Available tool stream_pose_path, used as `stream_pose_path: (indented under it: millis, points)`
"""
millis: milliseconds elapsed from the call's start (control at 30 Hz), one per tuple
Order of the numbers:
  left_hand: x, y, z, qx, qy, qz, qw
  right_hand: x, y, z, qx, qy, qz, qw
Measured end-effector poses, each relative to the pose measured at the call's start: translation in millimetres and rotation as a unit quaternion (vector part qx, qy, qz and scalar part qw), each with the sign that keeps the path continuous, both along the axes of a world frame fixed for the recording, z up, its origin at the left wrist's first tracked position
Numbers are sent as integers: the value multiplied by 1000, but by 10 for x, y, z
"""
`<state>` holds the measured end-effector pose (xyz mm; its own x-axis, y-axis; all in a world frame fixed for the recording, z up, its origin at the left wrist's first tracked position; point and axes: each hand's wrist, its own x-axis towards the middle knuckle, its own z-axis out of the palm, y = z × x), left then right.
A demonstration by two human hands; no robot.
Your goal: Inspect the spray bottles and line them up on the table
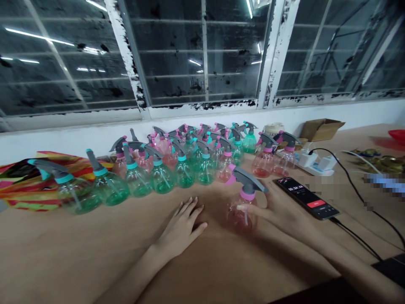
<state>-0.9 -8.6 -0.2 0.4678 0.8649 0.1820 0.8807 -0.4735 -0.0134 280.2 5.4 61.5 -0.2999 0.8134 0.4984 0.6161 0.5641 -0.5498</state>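
My right hand is closed round the body of a clear pink spray bottle, which has a pink collar and a grey trigger head. The bottle stands upright at the table's middle right; my fingers behind it are hidden. My left hand lies flat on the table with its fingers spread, holding nothing. Beyond it stands a row of green spray bottles with turquoise collars. More pink and green bottles crowd behind them. Two pink spray bottles stand just behind the one I hold.
Right of my right hand lies a phone showing a timer, with a cable. Behind it are a power strip with plugs and an open cardboard box. A colourful striped cloth or bag lies far left. Barred windows line the back.
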Motion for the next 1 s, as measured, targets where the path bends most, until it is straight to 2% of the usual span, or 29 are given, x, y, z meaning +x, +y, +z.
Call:
stream_pose_path:
  millis: [100, 167, 333, 500, 667, 833, 1000]
  points:
    - [1, -7, 2, 1, -7, -2, 1000, 48, 208, 30, -79, 44, 97, 991]
    - [-1, -16, 3, 2, -7, -2, 1000, 36, 315, 26, -124, 77, 139, 979]
    - [-1, -31, 8, 5, 2, 2, 1000, -174, 376, -4, -162, 197, 122, 959]
    - [18, -40, 30, -10, 3, 7, 1000, -429, 381, -95, -209, 310, 127, 919]
    - [26, -64, 45, -20, 3, 10, 1000, -593, 498, -94, -205, 309, 196, 908]
    - [18, -61, 41, -27, -10, 8, 1000, -685, 590, -68, -171, 291, 214, 917]
    - [19, -59, 35, -24, -12, 8, 1000, -671, 627, -169, -185, 275, 228, 916]
